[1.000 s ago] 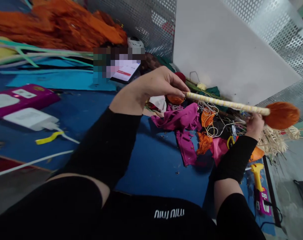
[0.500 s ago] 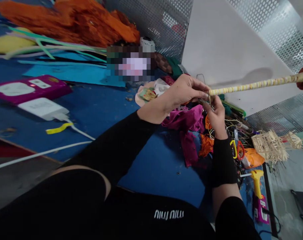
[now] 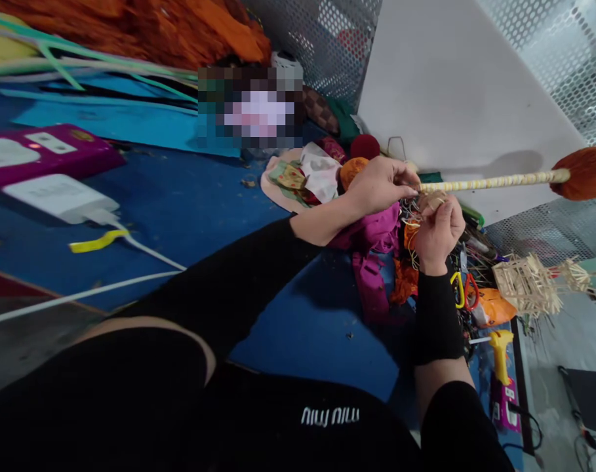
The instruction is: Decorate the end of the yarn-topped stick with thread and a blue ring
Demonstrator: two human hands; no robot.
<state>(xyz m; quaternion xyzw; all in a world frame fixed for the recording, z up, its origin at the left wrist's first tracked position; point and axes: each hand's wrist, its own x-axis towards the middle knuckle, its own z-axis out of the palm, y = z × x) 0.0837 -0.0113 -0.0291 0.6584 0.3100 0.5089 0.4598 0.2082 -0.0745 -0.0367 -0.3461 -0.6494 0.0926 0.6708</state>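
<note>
From the head camera, the left hand (image 3: 381, 185) pinches the near end of a long stick (image 3: 489, 181) wound with pale yellow and white wrap; thumb and fingers are closed tight on it. The stick runs out to the right, almost level, above the clutter at the far right corner of the table (image 3: 204, 216), and ends in a fluffy orange pom-pom (image 3: 583, 172) in front of the white board (image 3: 455, 85). The right hand (image 3: 439, 229) sits just under the stick's near end, curled into a loose fist on a tangle of pale thread (image 3: 428, 200); how firmly it grips the thread cannot be told. The two hands are nearly touching.

Beneath the hands lies a heap of magenta cloth (image 3: 371, 239) with scraps of orange cloth (image 3: 404, 278) beside it. Just to the right of the right wrist are scissors with yellow and red handles (image 3: 462, 288), and beyond them a small frame built of thin sticks (image 3: 526, 285). Near the right edge of the table, closer to the person, lies a yellow glue gun (image 3: 501, 351).

On the left side of the blue table sit a purple box (image 3: 42, 151) and a white charger (image 3: 56, 196) with its cable, next to a yellow strip (image 3: 96, 242). Along the far edge lies a pile of orange fabric (image 3: 155, 29), with light blue sheets (image 3: 105, 118) in front of it. Perforated metal mesh (image 3: 327, 39) stands behind.
</note>
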